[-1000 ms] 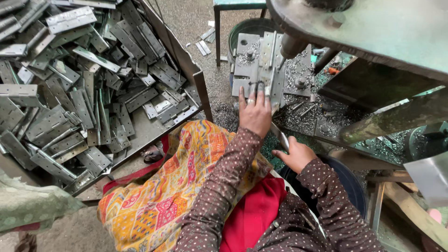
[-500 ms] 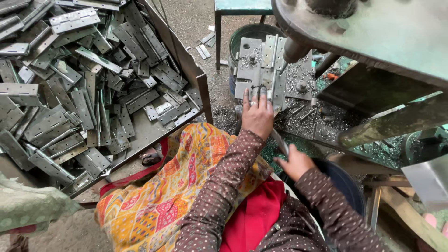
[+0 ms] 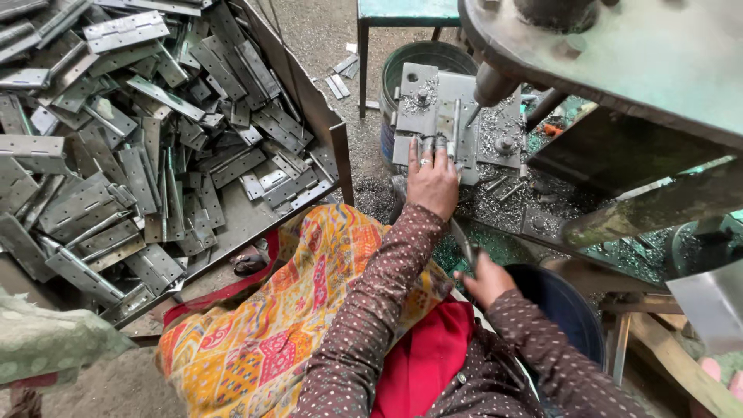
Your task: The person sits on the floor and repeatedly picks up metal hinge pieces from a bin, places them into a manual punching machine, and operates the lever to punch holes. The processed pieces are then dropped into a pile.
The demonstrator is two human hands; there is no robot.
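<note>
My left hand point(image 3: 432, 182) rests fingers-down on a grey metal hinge plate point(image 3: 443, 124) lying on the drill press jig point(image 3: 416, 97), pressing it in place. The drill spindle point(image 3: 492, 85) hangs just to the right above the plate. My right hand point(image 3: 487, 280) is lower, near my lap, closed around a thin metal piece point(image 3: 464, 244) that sticks up toward the machine table. Metal shavings point(image 3: 503, 201) cover the table around the jig.
A large metal tray point(image 3: 255, 224) on the left is heaped with several grey hinges point(image 3: 116, 155). A green bucket point(image 3: 426, 54) stands behind the jig and a dark blue tub point(image 3: 573, 310) beside my right arm. An orange patterned cloth point(image 3: 294, 310) covers my lap.
My left hand stays on the hinge plate at the jig. My right hand has dropped slightly toward my lap with the thin metal piece.
</note>
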